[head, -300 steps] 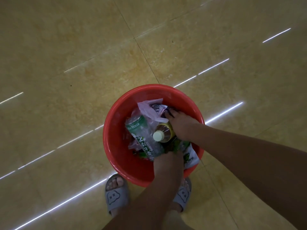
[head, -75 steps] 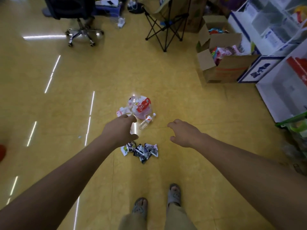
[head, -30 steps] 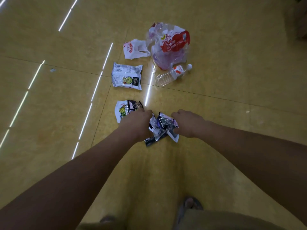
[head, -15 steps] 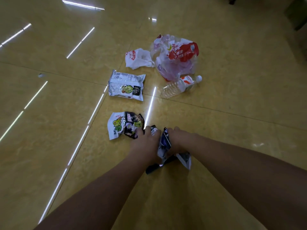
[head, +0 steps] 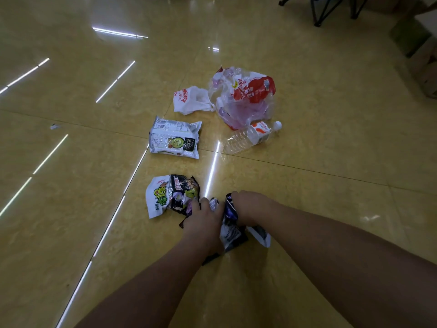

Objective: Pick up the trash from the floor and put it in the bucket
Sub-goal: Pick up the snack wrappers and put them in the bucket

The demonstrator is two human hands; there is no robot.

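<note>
Two hands are down at the floor (head: 319,209), nearest the camera. The left hand (head: 205,220) and right hand (head: 248,205) close in from opposite sides on the crumpled dark wrappers (head: 230,229). Each grip is curled onto that bundle, pinching it between the hands. The bundle looks barely raised or touching the tile, cannot tell which.

Just beside the left hand's fingertips lies a green-and-black snack packet (head: 165,195), flat on the floor. It is touching or nearly touching them.

Further out is a white noodle packet (head: 176,138), flat and apart from the rest. To its right a clear bottle (head: 250,137) lies on its side, butting against a red-and-white plastic bag (head: 246,95). A small white bag (head: 191,99) sits just left of that bag. A tiny scrap (head: 54,126) lies well off to the left. Folding chair legs (head: 331,8) show at the far top edge.

The bucket is not in view.

Step, as judged: grasping the first bundle, with most of the trash yet to be collected. The next move calls for a firm squeeze so no loose wrapper slips out, then a lift clear of the floor and a turn to find the bucket. The snack packet could be raked in on the same grab. The light foil could spring open or shed a piece.
</note>
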